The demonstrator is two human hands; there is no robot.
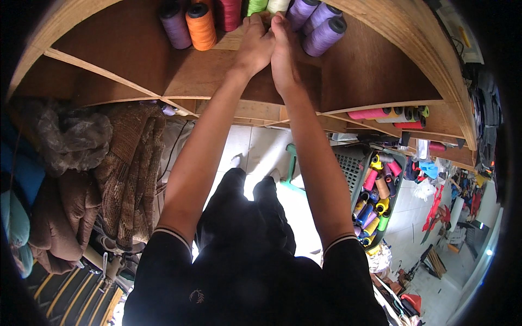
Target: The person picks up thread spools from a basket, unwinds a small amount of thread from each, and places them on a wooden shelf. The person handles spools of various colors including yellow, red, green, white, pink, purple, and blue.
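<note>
Both my arms stretch forward into a wooden shelf compartment. My left hand and my right hand come together there, with fingers curled. Just beyond the fingertips are a lime green thread cone and a cream thread cone. My right fingers lie against the lower end of the cream one. What the left fingers close on is hidden. To the left stand a purple cone, an orange cone and a crimson cone. Several lilac cones stand to the right.
Lower cubbyholes hold more thread cones. On the floor at right is a green plastic crate full of mixed cones. Brown knitted fabric and a clear plastic bag sit at left. Scraps litter the tiled floor.
</note>
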